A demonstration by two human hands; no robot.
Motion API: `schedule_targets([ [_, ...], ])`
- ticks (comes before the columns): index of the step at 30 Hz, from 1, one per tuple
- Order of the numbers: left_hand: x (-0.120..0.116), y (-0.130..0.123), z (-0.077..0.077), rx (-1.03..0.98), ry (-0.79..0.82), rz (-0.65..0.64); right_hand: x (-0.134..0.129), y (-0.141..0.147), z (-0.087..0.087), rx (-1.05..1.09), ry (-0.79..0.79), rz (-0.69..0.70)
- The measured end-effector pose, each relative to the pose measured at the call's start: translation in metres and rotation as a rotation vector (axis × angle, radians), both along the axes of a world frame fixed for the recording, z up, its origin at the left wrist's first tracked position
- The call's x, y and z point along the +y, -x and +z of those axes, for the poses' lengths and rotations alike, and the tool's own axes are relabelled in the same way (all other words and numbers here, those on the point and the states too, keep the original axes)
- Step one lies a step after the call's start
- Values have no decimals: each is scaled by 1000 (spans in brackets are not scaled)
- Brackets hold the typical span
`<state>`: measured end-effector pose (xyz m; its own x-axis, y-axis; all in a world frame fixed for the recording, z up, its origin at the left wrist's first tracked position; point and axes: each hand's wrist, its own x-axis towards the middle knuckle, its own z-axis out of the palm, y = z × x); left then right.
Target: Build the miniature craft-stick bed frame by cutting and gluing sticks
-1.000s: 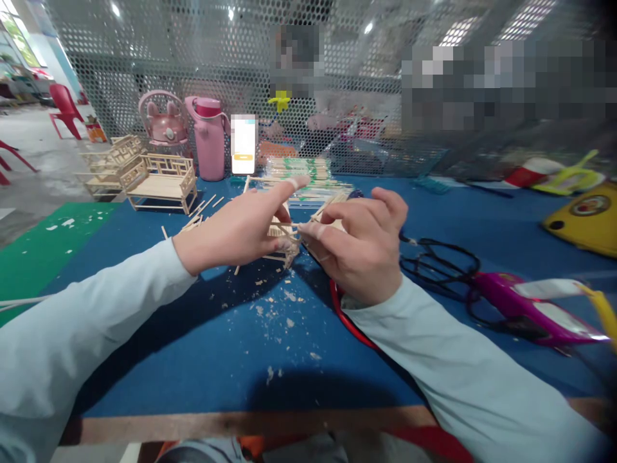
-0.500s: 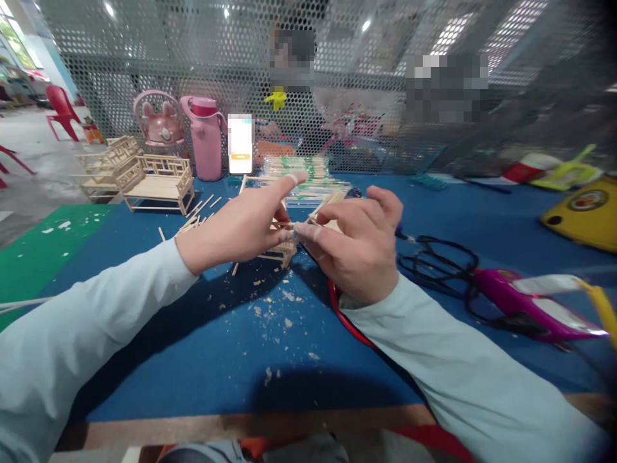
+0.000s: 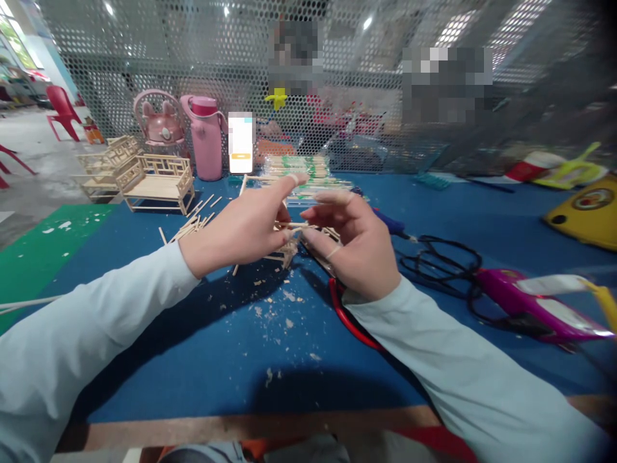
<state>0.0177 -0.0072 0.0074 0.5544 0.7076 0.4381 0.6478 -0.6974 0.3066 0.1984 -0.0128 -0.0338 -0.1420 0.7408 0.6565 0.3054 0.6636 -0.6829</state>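
My left hand (image 3: 243, 222) pinches a thin wooden stick (image 3: 297, 224) between thumb and fingers, its index finger stretched forward with a white wrap on it. The stick's free end points at my right hand (image 3: 364, 247), whose thumb and fingertips stand apart around that end; contact cannot be made out. Below the left fingertips sits a small stick-built frame (image 3: 288, 254), largely covered by the hand. Loose cut sticks (image 3: 195, 224) lie left of the left hand. Under the right hand more wooden pieces partly show.
Miniature wooden benches (image 3: 157, 185) stand back left, near a pink bottle (image 3: 207, 138) and a lit phone (image 3: 240, 145). Behind the hands lie packed sticks (image 3: 315, 170). A black cable (image 3: 438, 257), magenta tool (image 3: 525, 302) and yellow object (image 3: 585, 215) are right. Perforated mesh (image 3: 193, 38) closes the back.
My right hand's fingers have parted from their pinch at the stick, and the hand has turned slightly. My left hand stays nearly where it was, holding the stick.
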Motion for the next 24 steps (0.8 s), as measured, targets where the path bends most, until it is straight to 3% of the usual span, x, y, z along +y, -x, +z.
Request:
schedule_targets([
  [4, 0, 0, -1, -8, -11, 6, 0, 6, -1, 55, 97, 42],
  [24, 1, 6, 0, 80, 0, -18, 3, 10, -6, 128, 129, 33],
])
